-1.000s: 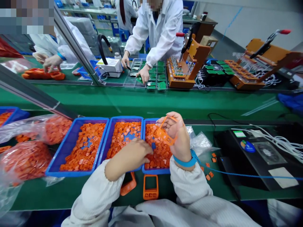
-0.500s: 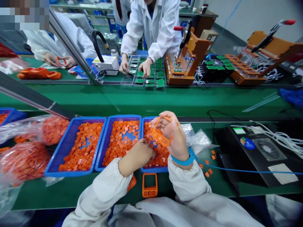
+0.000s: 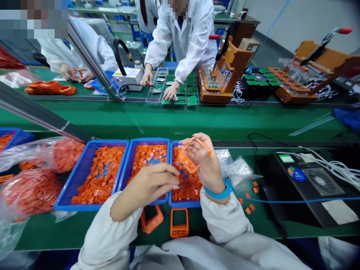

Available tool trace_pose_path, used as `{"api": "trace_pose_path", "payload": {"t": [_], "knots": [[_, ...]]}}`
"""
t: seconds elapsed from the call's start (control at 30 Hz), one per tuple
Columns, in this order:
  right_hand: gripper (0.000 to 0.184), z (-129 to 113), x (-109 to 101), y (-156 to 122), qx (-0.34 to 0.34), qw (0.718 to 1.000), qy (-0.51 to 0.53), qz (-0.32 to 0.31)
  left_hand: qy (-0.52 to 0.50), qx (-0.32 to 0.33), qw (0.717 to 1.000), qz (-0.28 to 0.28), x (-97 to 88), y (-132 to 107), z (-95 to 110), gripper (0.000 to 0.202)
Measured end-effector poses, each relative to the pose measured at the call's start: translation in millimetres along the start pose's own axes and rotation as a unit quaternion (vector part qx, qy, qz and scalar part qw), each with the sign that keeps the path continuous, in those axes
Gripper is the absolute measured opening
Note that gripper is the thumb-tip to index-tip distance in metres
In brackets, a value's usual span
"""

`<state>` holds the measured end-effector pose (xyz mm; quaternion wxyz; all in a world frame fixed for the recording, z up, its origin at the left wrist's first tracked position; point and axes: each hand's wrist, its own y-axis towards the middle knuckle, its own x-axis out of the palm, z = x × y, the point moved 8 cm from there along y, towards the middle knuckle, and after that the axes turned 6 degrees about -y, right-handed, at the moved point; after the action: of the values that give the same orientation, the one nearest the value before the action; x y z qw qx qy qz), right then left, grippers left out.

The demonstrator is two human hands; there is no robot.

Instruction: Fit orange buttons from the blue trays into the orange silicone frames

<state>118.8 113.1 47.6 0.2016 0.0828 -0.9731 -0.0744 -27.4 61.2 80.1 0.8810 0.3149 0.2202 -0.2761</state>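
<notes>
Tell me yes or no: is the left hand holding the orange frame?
No: the orange frame is held in the right hand, which wears a blue wristband, while the left hand is above a blue tray.

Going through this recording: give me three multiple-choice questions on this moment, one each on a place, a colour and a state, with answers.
1. Where do the two loose orange frames lie? A inside the blue trays; B on the green bench; C in a bag.
2. What colour is the wristband on the right hand? A red; B white; C blue.
3. The third frame is: A flat in a tray; B held up over a tray; C on the bench.

1 B: both sit in front of the trays. 2 C: the band shows blue. 3 B: the right hand's fingers hold it above the tray.
</notes>
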Motion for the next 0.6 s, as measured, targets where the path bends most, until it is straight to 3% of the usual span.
{"api": "trace_pose_path", "payload": {"t": [0.17,0.33,0.5,0.6], "knots": [[0.063,7,12,-3,0.002,0.999,-0.005,-0.044,-0.02,-0.005,0.996,0.088,-25.7,-4,7,0.01],[0.065,13,28,-8,0.012,0.997,0.014,-0.073,-0.023,0.005,0.992,0.126,-26.8,-3,10,0.011],[0.055,11,37,-13,-0.019,0.998,0.037,-0.044,0.056,0.077,0.982,0.165,-24.7,-5,21,0.006],[0.052,11,39,-15,-0.028,0.998,0.049,-0.025,0.106,0.088,0.975,0.176,-23.9,-8,23,0.007]]}}
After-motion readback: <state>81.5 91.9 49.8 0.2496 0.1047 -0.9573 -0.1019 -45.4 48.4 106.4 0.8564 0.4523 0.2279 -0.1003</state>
